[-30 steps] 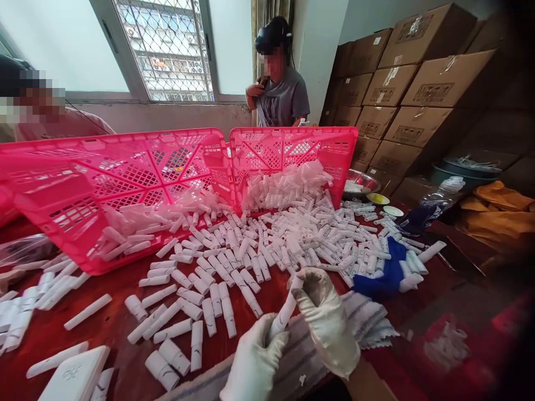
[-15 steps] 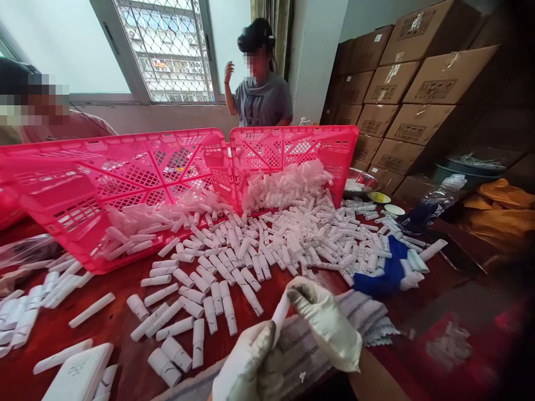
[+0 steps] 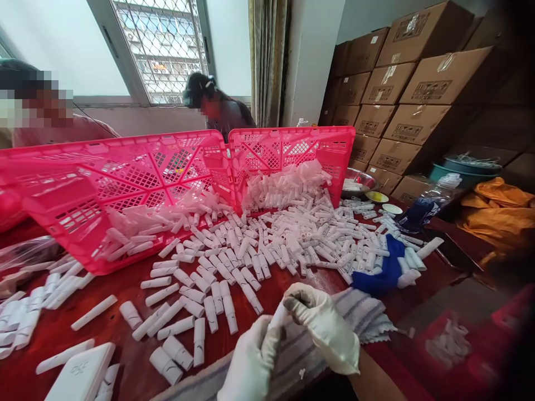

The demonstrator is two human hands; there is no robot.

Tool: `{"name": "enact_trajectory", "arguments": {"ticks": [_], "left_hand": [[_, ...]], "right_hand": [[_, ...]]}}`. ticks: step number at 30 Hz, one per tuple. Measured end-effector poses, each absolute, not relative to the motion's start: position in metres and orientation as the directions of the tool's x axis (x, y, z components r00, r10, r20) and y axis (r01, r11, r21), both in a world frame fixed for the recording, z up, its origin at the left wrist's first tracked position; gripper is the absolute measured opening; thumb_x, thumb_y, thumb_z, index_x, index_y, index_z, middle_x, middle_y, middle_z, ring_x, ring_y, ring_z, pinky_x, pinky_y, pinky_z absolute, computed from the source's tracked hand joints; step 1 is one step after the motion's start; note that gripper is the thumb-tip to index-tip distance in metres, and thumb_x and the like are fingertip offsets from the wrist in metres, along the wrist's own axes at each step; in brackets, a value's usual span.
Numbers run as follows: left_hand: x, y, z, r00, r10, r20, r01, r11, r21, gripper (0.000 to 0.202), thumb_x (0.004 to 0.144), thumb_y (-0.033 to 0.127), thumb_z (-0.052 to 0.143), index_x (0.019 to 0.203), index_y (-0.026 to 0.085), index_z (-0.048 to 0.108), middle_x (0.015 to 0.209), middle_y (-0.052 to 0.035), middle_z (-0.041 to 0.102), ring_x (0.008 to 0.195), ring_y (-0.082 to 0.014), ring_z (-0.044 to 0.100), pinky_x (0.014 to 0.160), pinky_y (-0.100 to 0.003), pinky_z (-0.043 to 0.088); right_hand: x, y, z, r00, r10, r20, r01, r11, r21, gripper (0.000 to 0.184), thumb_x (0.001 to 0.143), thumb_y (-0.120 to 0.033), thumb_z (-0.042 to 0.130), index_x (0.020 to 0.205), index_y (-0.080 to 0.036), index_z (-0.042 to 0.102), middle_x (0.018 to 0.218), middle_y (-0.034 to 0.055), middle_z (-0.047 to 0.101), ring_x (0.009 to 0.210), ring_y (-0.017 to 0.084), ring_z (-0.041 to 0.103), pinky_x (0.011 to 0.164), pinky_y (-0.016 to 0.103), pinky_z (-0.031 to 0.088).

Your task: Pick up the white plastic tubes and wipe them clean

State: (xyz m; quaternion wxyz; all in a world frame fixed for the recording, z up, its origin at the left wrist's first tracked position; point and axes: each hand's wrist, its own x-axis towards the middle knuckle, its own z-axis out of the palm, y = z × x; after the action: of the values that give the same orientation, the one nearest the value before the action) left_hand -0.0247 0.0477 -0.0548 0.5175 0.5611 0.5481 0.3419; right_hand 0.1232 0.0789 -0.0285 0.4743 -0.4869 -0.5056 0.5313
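Observation:
Both my hands wear white gloves with grey-stained fingertips and meet above a striped towel [image 3: 303, 351]. Between them is a short white tube [image 3: 279, 315]. My left hand [image 3: 251, 356] closes around its lower end, thumb on top. At the upper end, my right hand [image 3: 321, 323] pinches it between thumb and fingers. Part of the tube is hidden by the gloves. Just beyond my hands, many similar white tubes with dark marks [image 3: 229, 306] lie spread over the dark red table [image 3: 125, 365].
Two pink crates [image 3: 188, 136] lie tipped toward me, bagged tubes inside. A blue cloth [image 3: 384, 270] and a dark bottle [image 3: 430, 203] are at right. A white box with digits [image 3: 81, 373] lies front left. Cartons [image 3: 418, 83] are stacked behind. Two people [image 3: 225, 108] are across the table.
My hands have drawn closer together on the tube, and less of it shows. The person by the window has lowered a raised hand and leaned down to the left.

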Motion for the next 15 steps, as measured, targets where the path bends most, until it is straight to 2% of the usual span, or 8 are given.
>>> {"name": "enact_trajectory", "arguments": {"ticks": [2,4,7,9,10,12,15], "left_hand": [[-0.024,0.047,-0.049,0.294,0.909,-0.296,0.095,0.281,0.955,0.049,0.081,0.064,0.042,0.077,0.017,0.057,0.06,0.002,0.049,0.055,-0.0119,0.045,0.055,-0.023,0.039],[-0.022,0.047,-0.044,0.36,0.875,-0.323,0.055,0.326,0.944,0.05,0.08,0.065,0.042,0.074,0.017,0.054,0.055,0.0052,0.04,0.049,-0.0096,0.037,0.05,-0.022,0.034],[-0.018,0.047,-0.036,0.197,0.954,-0.224,0.204,0.184,0.962,0.043,0.079,0.06,0.049,0.077,0.018,0.056,0.064,0.0023,0.048,0.06,-0.0118,0.042,0.058,-0.023,0.035],[-0.017,0.047,-0.03,0.149,0.961,-0.232,0.188,0.203,0.961,0.04,0.076,0.059,0.056,0.081,0.02,0.057,0.068,0.0014,0.051,0.063,-0.0124,0.043,0.06,-0.023,0.034],[-0.017,0.046,-0.027,0.188,0.94,-0.286,0.126,0.265,0.956,0.042,0.074,0.062,0.056,0.079,0.02,0.057,0.064,0.0026,0.048,0.058,-0.0114,0.04,0.056,-0.023,0.033],[-0.02,0.045,-0.022,0.372,0.842,-0.39,-0.061,0.441,0.895,0.049,0.072,0.068,0.054,0.072,0.019,0.053,0.054,0.0066,0.036,0.046,-0.0074,0.028,0.045,-0.021,0.026],[-0.021,0.043,-0.021,0.63,0.682,-0.372,-0.297,0.654,0.695,0.053,0.068,0.07,0.057,0.069,0.017,0.049,0.05,0.0115,0.022,0.04,-0.0023,0.01,0.039,-0.018,0.012]], "right_hand": [[0.127,0.077,-0.03,-0.096,0.995,-0.013,-0.041,-0.017,-0.999,0.034,0.071,-0.05,0.069,0.069,-0.017,0.06,0.064,-0.0027,0.053,0.062,0.012,0.046,0.059,0.024,0.037],[0.129,0.076,-0.031,-0.079,0.997,-0.023,-0.039,-0.026,-0.999,0.034,0.073,-0.05,0.067,0.068,-0.017,0.059,0.062,-0.0035,0.05,0.059,0.011,0.043,0.056,0.024,0.036],[0.131,0.077,-0.032,-0.059,0.995,-0.082,-0.023,-0.084,-0.996,0.036,0.074,-0.052,0.065,0.069,-0.017,0.059,0.057,-0.0052,0.045,0.052,0.009,0.035,0.049,0.023,0.03],[0.133,0.078,-0.031,-0.087,0.994,-0.067,-0.051,-0.071,-0.996,0.035,0.073,-0.051,0.067,0.071,-0.018,0.059,0.058,-0.0048,0.045,0.053,0.009,0.036,0.05,0.023,0.03],[0.135,0.078,-0.03,-0.115,0.993,-0.028,-0.081,-0.038,-0.996,0.035,0.072,-0.051,0.068,0.07,-0.018,0.059,0.06,-0.0044,0.046,0.054,0.01,0.038,0.051,0.024,0.031],[0.139,0.078,-0.026,-0.177,0.982,0.073,-0.138,0.049,-0.989,0.035,0.071,-0.052,0.069,0.067,-0.018,0.059,0.063,-0.0034,0.046,0.058,0.011,0.04,0.053,0.024,0.034],[0.138,0.075,-0.02,-0.254,0.947,0.197,-0.137,0.167,-0.976,0.038,0.075,-0.055,0.064,0.065,-0.019,0.059,0.068,-0.0013,0.047,0.062,0.013,0.044,0.058,0.026,0.037]]}}
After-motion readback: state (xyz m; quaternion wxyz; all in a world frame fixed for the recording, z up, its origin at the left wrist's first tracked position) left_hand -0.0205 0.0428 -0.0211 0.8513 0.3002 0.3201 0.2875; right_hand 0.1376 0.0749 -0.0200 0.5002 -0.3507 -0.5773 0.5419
